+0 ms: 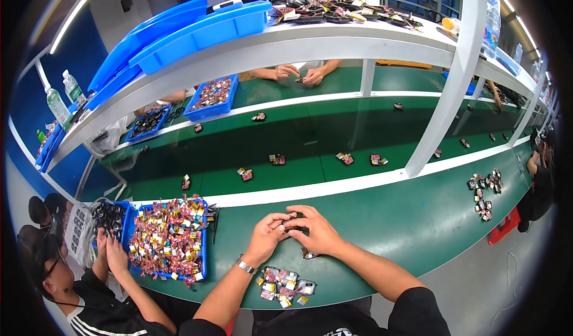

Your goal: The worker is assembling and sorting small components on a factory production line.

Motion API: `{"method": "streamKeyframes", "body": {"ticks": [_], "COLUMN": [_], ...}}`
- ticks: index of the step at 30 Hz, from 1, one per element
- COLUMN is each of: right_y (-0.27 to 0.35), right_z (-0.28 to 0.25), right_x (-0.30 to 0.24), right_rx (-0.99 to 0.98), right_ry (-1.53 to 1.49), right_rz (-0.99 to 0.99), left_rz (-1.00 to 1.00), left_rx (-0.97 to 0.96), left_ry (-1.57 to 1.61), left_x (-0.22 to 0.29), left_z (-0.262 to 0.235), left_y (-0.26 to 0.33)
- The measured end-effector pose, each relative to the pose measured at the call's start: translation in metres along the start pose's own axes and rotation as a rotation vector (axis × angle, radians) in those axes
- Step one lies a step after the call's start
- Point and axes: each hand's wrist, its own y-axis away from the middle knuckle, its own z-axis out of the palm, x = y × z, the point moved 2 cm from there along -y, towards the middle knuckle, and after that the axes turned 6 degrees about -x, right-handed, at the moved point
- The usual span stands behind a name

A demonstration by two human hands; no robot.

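My left hand [266,235] and my right hand [317,233] meet over the green bench [370,216], fingers closed round a small dark electronic part [290,223]. Fingertips cover most of it, so its exact kind does not show. By my right wrist lies a small black-cased assembly [308,253], partly under the hand. Nearer my body sits a cluster of several open black cases [285,286] with red circuit boards and silver-and-yellow battery cells. To the left stands a blue tray [204,263] heaped with red boards and cells; dark tweezers [215,224] lie at its right edge.
A co-worker [48,270] at left handles parts by a tray of black parts [110,218]. Beyond a white rail [334,185], spaced assemblies [277,159] lie on a green conveyor belt [322,139]. Overhead runs a shelf [334,44]. More assemblies [484,194] lie at right.
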Motion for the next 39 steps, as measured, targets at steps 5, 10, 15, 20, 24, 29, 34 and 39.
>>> {"method": "streamKeyframes", "body": {"ticks": [5,10,15,20,24,29,34,39], "right_y": [0.000,0.000,-0.001,-0.001,0.000,-0.002,0.000,0.000], "right_z": [0.002,-0.001,-0.001,0.000,0.001,0.000,0.010,0.008], "right_x": [-0.004,-0.007,-0.011,-0.010,-0.011,-0.012,0.001,-0.001], "right_rx": [0.108,0.175,0.175,0.187,0.187,0.190,0.169,0.195], "right_ry": [0.039,0.223,0.233,0.236,0.230,0.194,-0.158,-0.146], "right_rz": [-0.017,-0.163,-0.182,-0.166,-0.120,-0.117,0.174,0.156], "left_rz": [0.007,-0.019,-0.010,-0.022,-0.030,-0.009,0.013,0.088], "left_rx": [-0.008,-0.023,-0.020,-0.017,-0.016,0.084,0.142,0.094], "left_ry": [0.064,0.059,0.081,0.081,0.015,-0.117,-0.249,-0.270], "left_x": [-0.001,-0.001,0.000,0.000,-0.002,-0.004,-0.009,-0.009], "left_z": [-0.002,-0.003,-0.002,-0.003,-0.002,0.001,0.001,0.004], "left_y": [0.000,0.000,0.000,0.001,-0.001,0.000,0.001,0.000]}}
